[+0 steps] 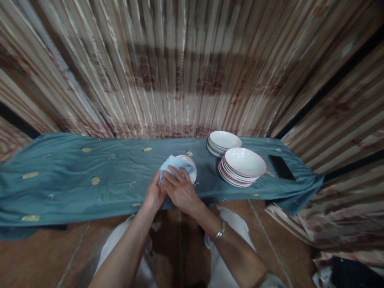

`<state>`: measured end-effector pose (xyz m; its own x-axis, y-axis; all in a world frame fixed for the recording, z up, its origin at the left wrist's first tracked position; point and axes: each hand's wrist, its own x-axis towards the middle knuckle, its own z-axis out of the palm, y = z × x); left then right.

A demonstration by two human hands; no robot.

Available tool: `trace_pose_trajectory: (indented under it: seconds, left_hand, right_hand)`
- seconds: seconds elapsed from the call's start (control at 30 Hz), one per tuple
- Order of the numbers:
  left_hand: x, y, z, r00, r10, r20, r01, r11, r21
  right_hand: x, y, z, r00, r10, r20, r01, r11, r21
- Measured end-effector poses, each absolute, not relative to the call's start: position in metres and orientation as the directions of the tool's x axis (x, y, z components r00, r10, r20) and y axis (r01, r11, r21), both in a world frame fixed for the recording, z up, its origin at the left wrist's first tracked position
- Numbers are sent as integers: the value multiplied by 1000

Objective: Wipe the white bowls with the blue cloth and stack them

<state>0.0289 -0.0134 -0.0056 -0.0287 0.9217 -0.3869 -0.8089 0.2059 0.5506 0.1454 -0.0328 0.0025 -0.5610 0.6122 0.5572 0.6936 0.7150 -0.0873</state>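
Note:
A white plate [193,175] with a small dark pattern near its rim is in front of me, partly covered by a light blue cloth [171,162]. My right hand [182,191] lies over the cloth, its fingers curled and pressing it against the plate. At the plate's near left side, my left hand [156,191] grips the edge together with a part of the cloth; most of its fingers are hidden. Both hands touch each other at the near side of the plate.
A stack of red-rimmed white bowls [244,163] stands to the right, with a stack of dark-rimmed white dishes [225,140] behind it. Farther right lies a black phone [282,168]. A green patterned tablecloth [75,172] covers the table; a striped curtain [180,72] hangs behind.

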Motion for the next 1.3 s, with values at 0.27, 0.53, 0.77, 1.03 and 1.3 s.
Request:
trace_pose_trajectory:
  seconds: [0.27,0.53,0.77,1.03,1.3]
  left_hand:
    - [37,-12,-6,-17,961,-276,-792,155,590]
    - [38,-12,-15,-56,967,-250,-763,120,635]
    - [36,-13,-16,-118,958,-261,-701,106,705]
    - [40,-17,-13,-98,975,-201,-697,77,713]
    - [38,-18,-11,-111,978,-175,-706,46,706]
  right_hand:
    - [159,-19,17,-368,773,517,784,557,-275]
    - [191,10,-1,-154,871,466,533,470,-703]
    - [203,20,-16,-25,944,328,359,315,-879]
    - [193,1,0,-152,840,521,576,503,-644]
    - [167,-22,22,-353,778,521,793,544,-274]
